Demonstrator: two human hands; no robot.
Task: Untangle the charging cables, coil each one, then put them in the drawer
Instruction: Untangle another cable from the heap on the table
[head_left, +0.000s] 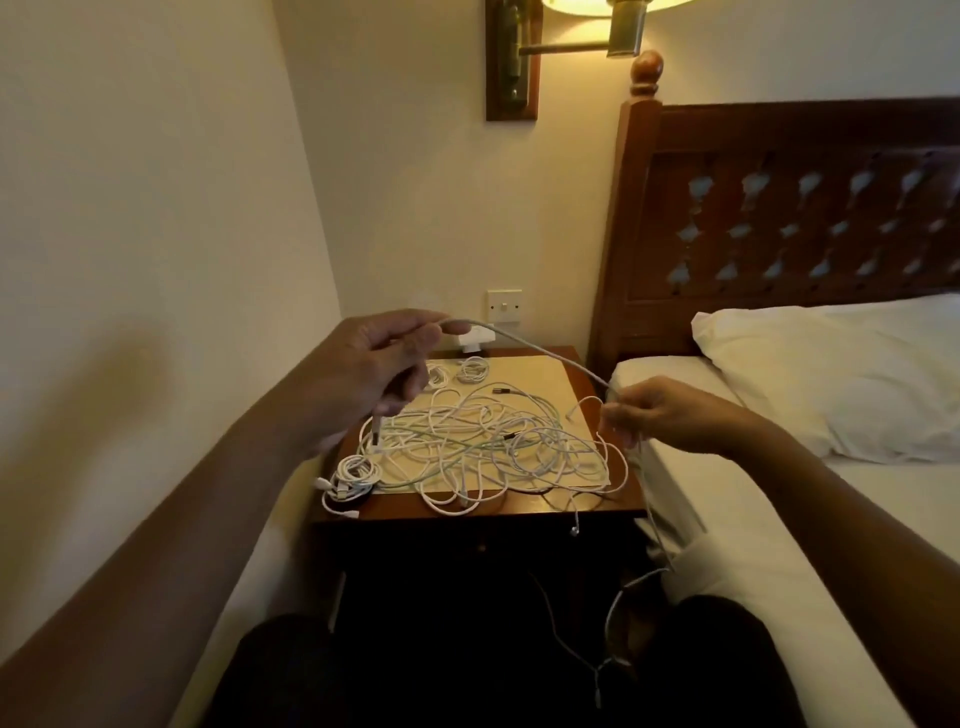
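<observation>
Illumination is dim and warm, from the wall lamp (597, 8) at top, whose shade is overexposed. The left hand (384, 364) casts a soft shadow on the side wall (130, 234). The lower centre is near black, and straight lines bow toward the frame edges.

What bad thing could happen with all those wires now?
1. The grey cable has a long tail hanging far below the right hand, where it could loop and knot on itself.
2. Loops of the tangle hang over the nightstand's front edge; a tug might drag the pile off.
3. The cable end under the left hand dangles just above the small coil and could catch it.
</observation>
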